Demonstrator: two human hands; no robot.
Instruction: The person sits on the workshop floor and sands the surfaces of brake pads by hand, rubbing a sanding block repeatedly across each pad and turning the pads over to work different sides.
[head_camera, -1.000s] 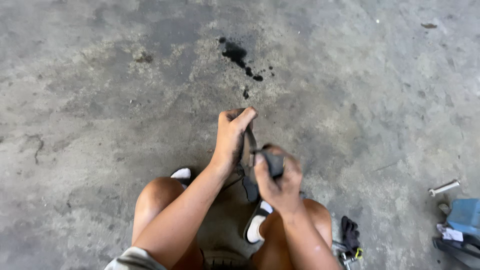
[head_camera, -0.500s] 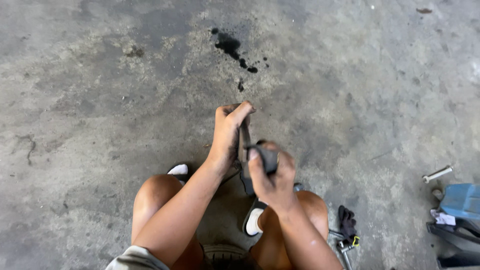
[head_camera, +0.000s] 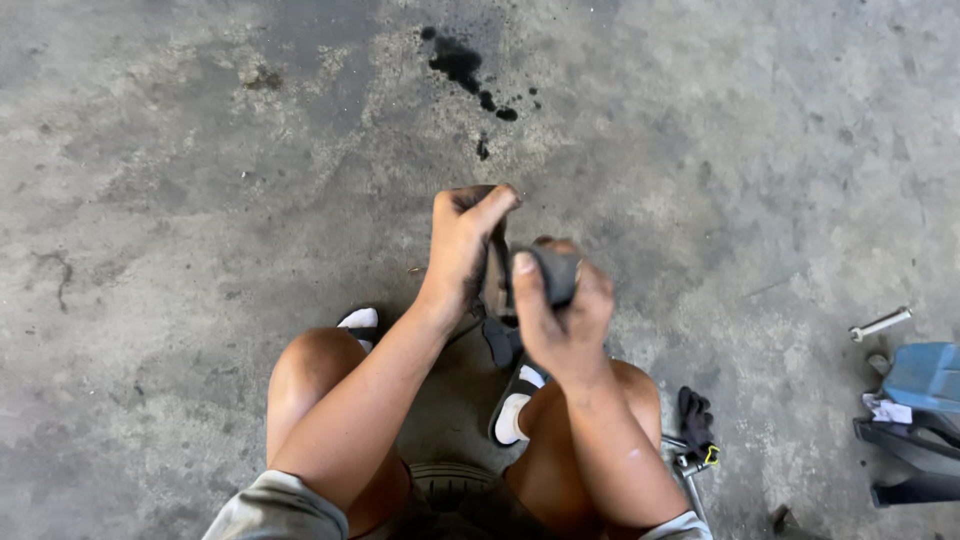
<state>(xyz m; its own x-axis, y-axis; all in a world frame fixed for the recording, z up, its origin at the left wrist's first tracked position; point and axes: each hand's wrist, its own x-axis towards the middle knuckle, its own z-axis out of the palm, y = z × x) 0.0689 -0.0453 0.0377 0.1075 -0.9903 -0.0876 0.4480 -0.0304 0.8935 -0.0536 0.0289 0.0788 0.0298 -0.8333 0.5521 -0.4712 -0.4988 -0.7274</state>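
gripping a dark grey rubbery part (head_camera: 548, 275) above the knees, over the concrete floor (head_camera: 200, 180): right hand (head_camera: 560, 310) wrapping tight around its end, left hand (head_camera: 462, 245) pinching the strip beside it. lying well off right, a metal bolt (head_camera: 880, 323).
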